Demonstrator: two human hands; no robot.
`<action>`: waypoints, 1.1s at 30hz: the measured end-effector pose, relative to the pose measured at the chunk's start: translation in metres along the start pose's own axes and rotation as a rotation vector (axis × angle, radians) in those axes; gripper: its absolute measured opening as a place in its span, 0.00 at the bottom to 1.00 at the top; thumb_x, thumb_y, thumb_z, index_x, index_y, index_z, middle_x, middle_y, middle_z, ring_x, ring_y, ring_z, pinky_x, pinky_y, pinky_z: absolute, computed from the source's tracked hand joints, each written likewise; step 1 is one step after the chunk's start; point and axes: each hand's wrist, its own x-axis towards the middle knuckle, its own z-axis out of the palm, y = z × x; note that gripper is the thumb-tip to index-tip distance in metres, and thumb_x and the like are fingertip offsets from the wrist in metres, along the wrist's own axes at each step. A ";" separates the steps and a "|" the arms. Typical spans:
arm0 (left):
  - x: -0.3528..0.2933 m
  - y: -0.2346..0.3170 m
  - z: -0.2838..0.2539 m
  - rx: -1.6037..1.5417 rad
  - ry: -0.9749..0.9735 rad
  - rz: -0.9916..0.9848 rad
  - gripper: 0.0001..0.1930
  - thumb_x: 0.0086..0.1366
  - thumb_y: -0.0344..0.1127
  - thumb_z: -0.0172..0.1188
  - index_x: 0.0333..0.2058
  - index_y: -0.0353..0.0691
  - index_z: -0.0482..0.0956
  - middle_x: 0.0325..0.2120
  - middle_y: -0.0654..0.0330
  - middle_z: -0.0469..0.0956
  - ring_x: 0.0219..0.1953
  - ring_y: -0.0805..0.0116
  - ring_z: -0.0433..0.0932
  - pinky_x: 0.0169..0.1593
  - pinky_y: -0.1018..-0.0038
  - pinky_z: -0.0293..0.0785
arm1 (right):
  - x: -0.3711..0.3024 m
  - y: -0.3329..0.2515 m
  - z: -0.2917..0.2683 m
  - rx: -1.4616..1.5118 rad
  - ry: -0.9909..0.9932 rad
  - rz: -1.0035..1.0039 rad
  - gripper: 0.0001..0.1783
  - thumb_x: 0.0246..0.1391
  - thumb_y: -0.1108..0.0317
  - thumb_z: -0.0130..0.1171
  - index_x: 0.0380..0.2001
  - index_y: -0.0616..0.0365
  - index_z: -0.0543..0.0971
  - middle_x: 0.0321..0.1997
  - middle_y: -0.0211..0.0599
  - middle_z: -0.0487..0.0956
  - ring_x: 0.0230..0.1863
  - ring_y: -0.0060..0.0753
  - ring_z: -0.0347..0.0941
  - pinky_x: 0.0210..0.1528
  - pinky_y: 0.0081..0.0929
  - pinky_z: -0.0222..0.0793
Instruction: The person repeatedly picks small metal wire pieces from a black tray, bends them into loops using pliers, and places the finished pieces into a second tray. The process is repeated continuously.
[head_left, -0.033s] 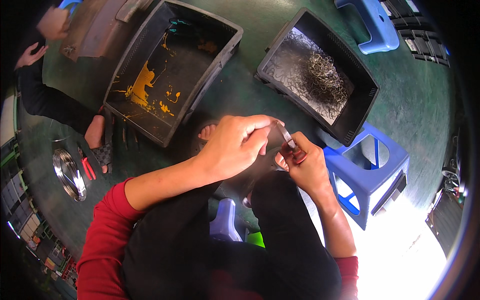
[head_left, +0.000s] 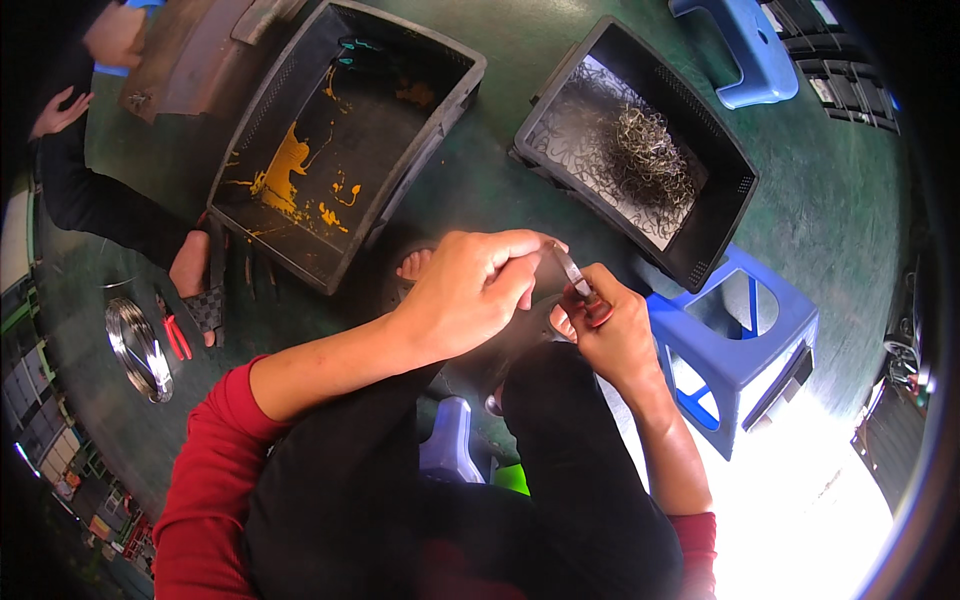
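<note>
My right hand is wrapped round a pair of pliers with red grips, jaws pointing up and left. The fingers of my left hand are pinched together right at the jaw tips. Whatever small piece they hold there is too small to make out. Beyond my hands to the right stands a black crate holding a tangled heap of short bent wire pieces on a pale bottom. Both hands are raised above my knees, between the two crates and my lap.
A second black crate, splashed with orange paint, stands ahead to the left. Blue plastic stools stand at right and far right. A wire coil and red-handled pliers lie on the floor at left, near another person's foot.
At the top left, another person's hand has shifted slightly up and to the right. My own hands and the pliers have not visibly moved.
</note>
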 end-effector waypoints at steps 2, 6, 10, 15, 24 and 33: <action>0.001 -0.001 -0.001 0.004 -0.001 0.007 0.15 0.70 0.28 0.47 0.51 0.34 0.78 0.19 0.66 0.72 0.20 0.83 0.66 0.23 0.83 0.62 | 0.000 0.002 0.000 -0.012 0.010 -0.015 0.08 0.49 0.81 0.58 0.35 0.62 0.74 0.30 0.48 0.79 0.32 0.51 0.79 0.36 0.36 0.72; 0.012 -0.004 -0.008 0.046 -0.072 0.042 0.15 0.70 0.29 0.48 0.51 0.34 0.78 0.23 0.63 0.77 0.23 0.81 0.72 0.25 0.82 0.67 | 0.000 0.008 -0.007 0.080 -0.073 0.047 0.09 0.53 0.77 0.60 0.38 0.60 0.76 0.31 0.44 0.79 0.32 0.41 0.79 0.34 0.33 0.72; 0.025 -0.009 -0.018 -0.129 -0.048 -0.038 0.14 0.71 0.31 0.50 0.50 0.35 0.78 0.32 0.58 0.82 0.32 0.73 0.81 0.33 0.80 0.74 | 0.005 0.012 -0.015 0.202 -0.261 0.213 0.15 0.57 0.72 0.60 0.48 0.59 0.76 0.38 0.37 0.80 0.33 0.28 0.77 0.33 0.28 0.71; 0.027 -0.014 -0.022 -0.469 0.047 -0.116 0.15 0.70 0.37 0.55 0.51 0.36 0.78 0.42 0.53 0.82 0.41 0.66 0.83 0.42 0.73 0.78 | -0.001 0.002 -0.017 0.816 -0.665 0.372 0.26 0.59 0.71 0.59 0.58 0.68 0.68 0.47 0.46 0.79 0.43 0.32 0.78 0.44 0.27 0.74; 0.023 -0.013 -0.019 -0.475 0.018 -0.056 0.19 0.71 0.40 0.53 0.55 0.37 0.75 0.49 0.54 0.79 0.48 0.67 0.80 0.52 0.70 0.77 | 0.003 -0.007 -0.012 1.234 -0.869 0.490 0.30 0.59 0.68 0.61 0.61 0.67 0.64 0.52 0.50 0.77 0.55 0.47 0.75 0.53 0.38 0.75; 0.023 -0.023 -0.024 -0.284 -0.036 0.178 0.18 0.73 0.36 0.49 0.57 0.37 0.73 0.51 0.53 0.78 0.55 0.65 0.76 0.54 0.71 0.74 | 0.001 -0.008 -0.018 0.644 -0.686 0.426 0.19 0.58 0.68 0.61 0.51 0.66 0.75 0.41 0.40 0.79 0.40 0.32 0.78 0.43 0.29 0.75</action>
